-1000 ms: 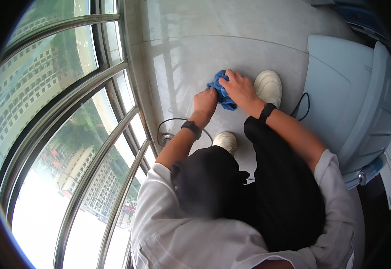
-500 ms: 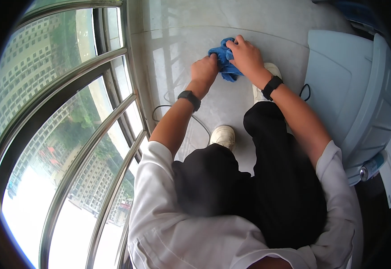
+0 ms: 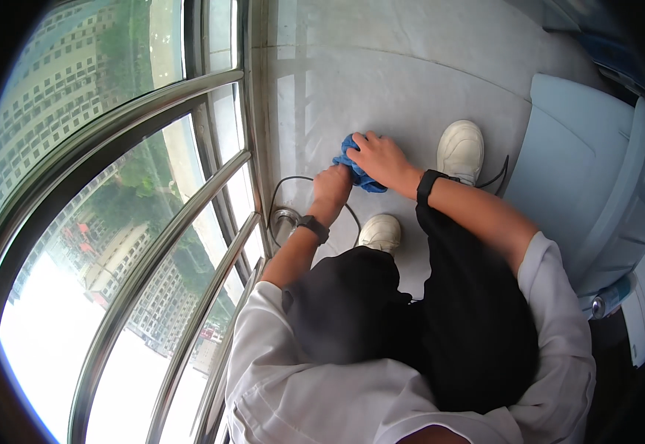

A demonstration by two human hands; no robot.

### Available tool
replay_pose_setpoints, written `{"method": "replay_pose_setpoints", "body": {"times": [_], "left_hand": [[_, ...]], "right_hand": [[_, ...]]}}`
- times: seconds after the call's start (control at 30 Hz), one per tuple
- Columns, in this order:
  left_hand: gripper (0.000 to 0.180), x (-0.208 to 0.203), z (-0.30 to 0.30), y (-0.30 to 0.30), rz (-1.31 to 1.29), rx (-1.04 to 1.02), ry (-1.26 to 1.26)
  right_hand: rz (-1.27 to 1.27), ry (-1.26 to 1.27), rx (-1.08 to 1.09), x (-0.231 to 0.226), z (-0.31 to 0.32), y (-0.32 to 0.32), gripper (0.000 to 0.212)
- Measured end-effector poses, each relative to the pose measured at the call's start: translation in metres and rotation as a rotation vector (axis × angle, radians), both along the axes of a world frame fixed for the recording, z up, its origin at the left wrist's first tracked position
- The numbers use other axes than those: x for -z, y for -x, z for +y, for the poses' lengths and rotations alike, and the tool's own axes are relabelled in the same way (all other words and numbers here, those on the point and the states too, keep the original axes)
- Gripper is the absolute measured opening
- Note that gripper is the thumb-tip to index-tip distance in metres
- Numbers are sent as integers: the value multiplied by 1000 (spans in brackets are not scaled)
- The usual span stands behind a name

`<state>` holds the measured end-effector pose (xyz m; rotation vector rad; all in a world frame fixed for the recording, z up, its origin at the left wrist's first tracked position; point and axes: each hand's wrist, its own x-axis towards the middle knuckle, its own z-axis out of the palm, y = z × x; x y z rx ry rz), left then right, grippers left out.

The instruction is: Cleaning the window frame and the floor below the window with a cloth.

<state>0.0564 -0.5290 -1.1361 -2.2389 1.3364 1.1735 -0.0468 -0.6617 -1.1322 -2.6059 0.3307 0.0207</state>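
Observation:
A crumpled blue cloth (image 3: 370, 183) is bunched between my two hands, above the grey floor and my shoes. My left hand (image 3: 333, 185) is closed in a fist on the cloth's left side. From the right, my right hand (image 3: 382, 159) curls its fingers over the top of the cloth. Parts of the cloth show above and below the right fingers; the rest is hidden in my grip. Each wrist wears a black band.
Metal railing bars (image 3: 189, 196) run along the window at left. A black cable (image 3: 293, 177) loops on the floor beside the round metal post base (image 3: 284, 220). At right stand a large light-blue plastic bin (image 3: 570, 148) and a can (image 3: 611, 297). My pale shoes (image 3: 461, 150) rest on the tiles.
Both hands have drawn nearer to my body with the blue cloth, slightly leftward, still gripping it. The view has shifted, so my right shoe and the post base now show.

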Motion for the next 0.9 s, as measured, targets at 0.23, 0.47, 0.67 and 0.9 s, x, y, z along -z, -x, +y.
{"method": "replay_pose_setpoints", "body": {"times": [0.23, 0.47, 0.67, 0.9], "left_hand": [[16, 2, -92, -91, -195, -236, 129], [19, 8, -91, -78, -176, -271, 107], [11, 3, -39, 5, 74, -39, -128], [10, -2, -57, -29, 71, 42, -67]], "right_hand": [[-89, 55, 165, 11, -78, -103, 6], [-84, -8, 236, 8, -74, -94, 8], [83, 0, 25, 2, -22, -2, 8], [-58, 6, 160, 3, -37, -19, 9]]}}
